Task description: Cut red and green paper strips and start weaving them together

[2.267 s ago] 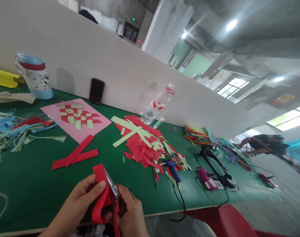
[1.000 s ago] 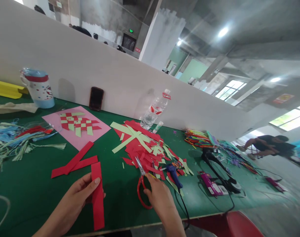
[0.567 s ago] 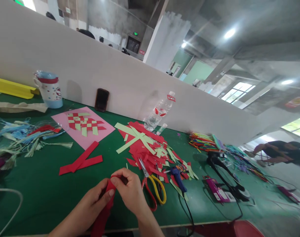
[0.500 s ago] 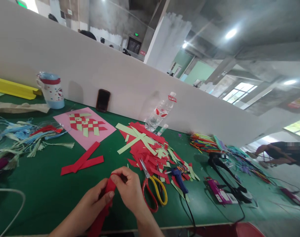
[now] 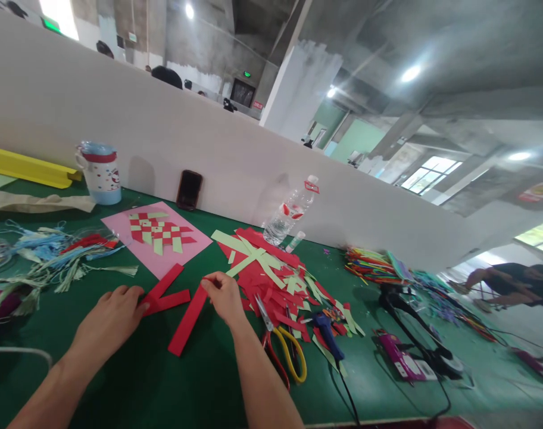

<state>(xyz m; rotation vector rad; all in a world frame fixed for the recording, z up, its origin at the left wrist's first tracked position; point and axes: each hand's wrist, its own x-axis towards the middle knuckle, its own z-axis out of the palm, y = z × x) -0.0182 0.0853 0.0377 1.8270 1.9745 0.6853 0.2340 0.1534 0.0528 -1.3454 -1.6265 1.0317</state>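
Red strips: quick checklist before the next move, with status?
1. Single red strip secured: ok, right hand pinches its upper end.
2. Left hand at the overlapping red strips: ok, fingertips reach them; grip cannot tell.
3. Scissors out of both hands: ok.
4. Scissors clear of right forearm: cannot tell, they lie right alongside it in view.
5. Glue gun cool: cannot tell.
6. Woven piece within pink sheet: ok.
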